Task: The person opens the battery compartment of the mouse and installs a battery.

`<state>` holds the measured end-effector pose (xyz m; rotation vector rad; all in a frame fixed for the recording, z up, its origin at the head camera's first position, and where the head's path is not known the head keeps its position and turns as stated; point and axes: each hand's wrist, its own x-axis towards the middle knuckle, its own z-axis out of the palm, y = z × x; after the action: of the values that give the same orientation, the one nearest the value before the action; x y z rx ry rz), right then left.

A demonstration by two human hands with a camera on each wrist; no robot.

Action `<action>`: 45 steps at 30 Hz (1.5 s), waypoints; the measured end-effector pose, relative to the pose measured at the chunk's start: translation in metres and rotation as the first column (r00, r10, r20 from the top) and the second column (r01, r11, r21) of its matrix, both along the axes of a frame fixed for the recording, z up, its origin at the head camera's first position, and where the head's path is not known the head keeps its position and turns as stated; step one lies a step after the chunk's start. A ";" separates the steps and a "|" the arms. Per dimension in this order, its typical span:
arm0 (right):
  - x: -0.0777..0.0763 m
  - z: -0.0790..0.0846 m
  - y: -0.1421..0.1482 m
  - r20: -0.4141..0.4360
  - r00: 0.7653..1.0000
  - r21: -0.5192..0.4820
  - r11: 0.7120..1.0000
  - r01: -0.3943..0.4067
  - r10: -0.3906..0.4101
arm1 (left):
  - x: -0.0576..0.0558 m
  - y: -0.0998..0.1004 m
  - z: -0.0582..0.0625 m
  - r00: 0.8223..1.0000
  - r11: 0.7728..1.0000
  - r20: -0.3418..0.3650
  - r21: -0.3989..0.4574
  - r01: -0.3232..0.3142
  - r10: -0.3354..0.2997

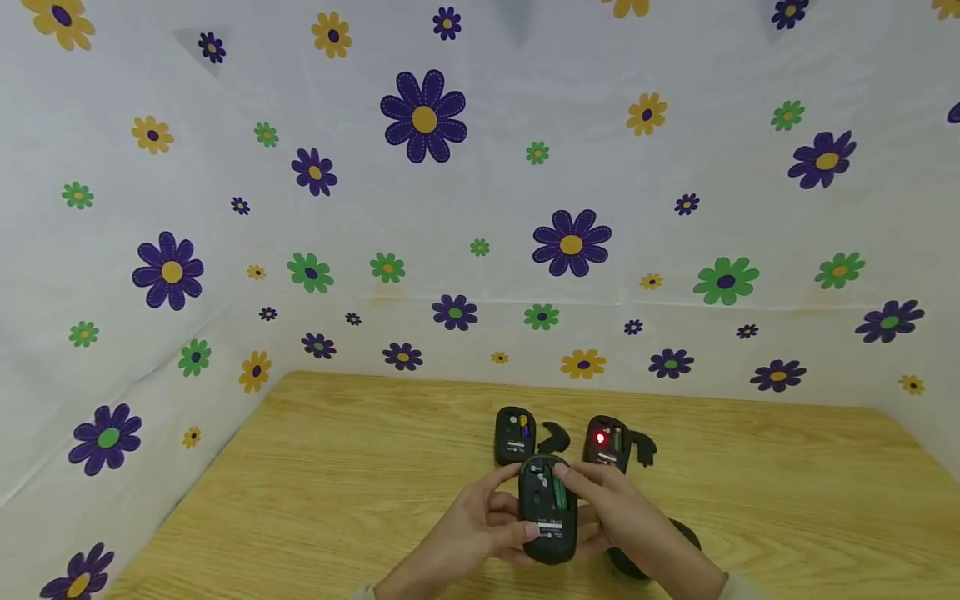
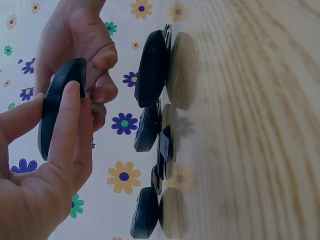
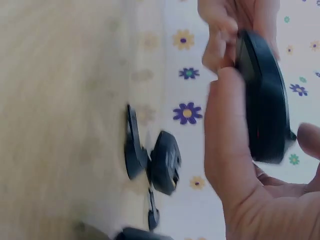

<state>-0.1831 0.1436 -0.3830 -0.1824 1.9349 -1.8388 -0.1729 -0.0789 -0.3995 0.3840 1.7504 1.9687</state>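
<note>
A black computer mouse (image 1: 538,542) is held underside up above the table, its battery slot uncovered and a green battery (image 1: 560,493) lying in it. My left hand (image 1: 474,523) grips the mouse by its left side, thumb on the underside near the white label (image 1: 551,526). On the other side, my right hand (image 1: 626,512) holds it too, fingers along the edge and behind, with the thumb at the upper end of the battery. In the right wrist view that thumb (image 3: 310,139) is close to a small bump on the mouse's face.
Behind stand two more upturned mice: one (image 1: 512,454) with a yellow-and-blue battery, one (image 1: 592,450) with a red light lit. A curved black cover (image 1: 555,438) and another cover (image 1: 645,450) lie beside them. My right forearm partly hides a dark rounded object (image 1: 686,532) on the wooden table (image 1: 315,467).
</note>
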 end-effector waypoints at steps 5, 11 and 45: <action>0.001 -0.003 -0.001 0.033 0.999 -0.065 0.998 -0.015 0.018 | -0.001 0.002 0.000 1.000 1.000 -0.006 -0.002 -0.001 0.001; 0.001 -0.002 -0.002 0.034 0.999 -0.081 0.997 -0.018 0.020 | -0.001 0.003 0.001 1.000 1.000 -0.006 -0.009 -0.007 0.007; 0.001 -0.004 -0.004 -0.030 0.999 -0.063 0.997 -0.032 0.030 | -0.001 -0.005 -0.005 0.999 1.000 0.031 -0.010 0.017 -0.017</action>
<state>-0.1819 0.1395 -0.3873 -0.2594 1.8832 -1.8884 -0.1741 -0.0841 -0.4045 0.3618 1.7318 1.9432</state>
